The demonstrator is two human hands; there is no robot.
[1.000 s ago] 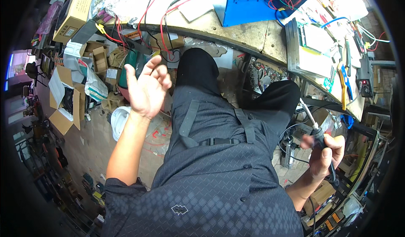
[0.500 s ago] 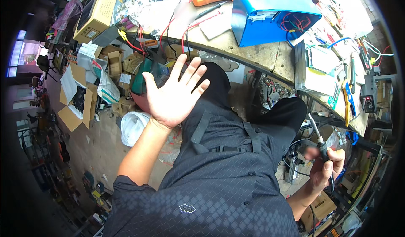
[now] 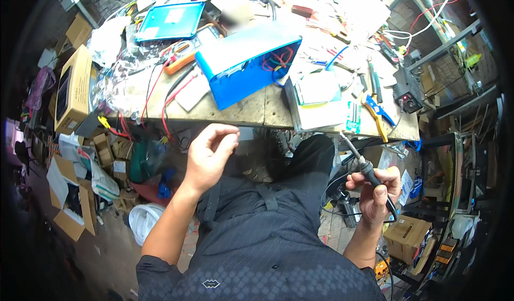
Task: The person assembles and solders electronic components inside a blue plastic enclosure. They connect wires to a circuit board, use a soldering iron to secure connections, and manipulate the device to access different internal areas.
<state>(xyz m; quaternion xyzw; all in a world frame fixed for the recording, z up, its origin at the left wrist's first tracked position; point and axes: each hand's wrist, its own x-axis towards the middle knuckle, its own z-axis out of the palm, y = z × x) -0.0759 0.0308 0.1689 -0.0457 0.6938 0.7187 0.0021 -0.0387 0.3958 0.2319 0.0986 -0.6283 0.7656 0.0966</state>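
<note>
In my right hand [image 3: 379,196] is a soldering iron [image 3: 369,171] with a black handle; its metal tip points up and left, just short of the bench's front edge. My left hand [image 3: 208,156] is raised over my lap in front of the bench, fingers curled in and thumb near the fingertips, with nothing visible in it. On the bench ahead stands a blue box-shaped case [image 3: 241,81], its open side showing red wires. A grey block with a green board on top [image 3: 316,100] sits at the bench edge, between the case and a pair of yellow-and-blue wire strippers [image 3: 377,116].
A black station with a red light [image 3: 408,95] stands at the bench's right end. A blue lid [image 3: 171,21], an orange multimeter [image 3: 182,60] and loose wires lie on the left. Cardboard boxes [image 3: 72,196] and a white bucket [image 3: 144,220] are on the floor.
My left hand has gone from spread fingers to curled ones. The view has tilted up and swung right, showing more of the bench. The soldering iron stays in my right hand.
</note>
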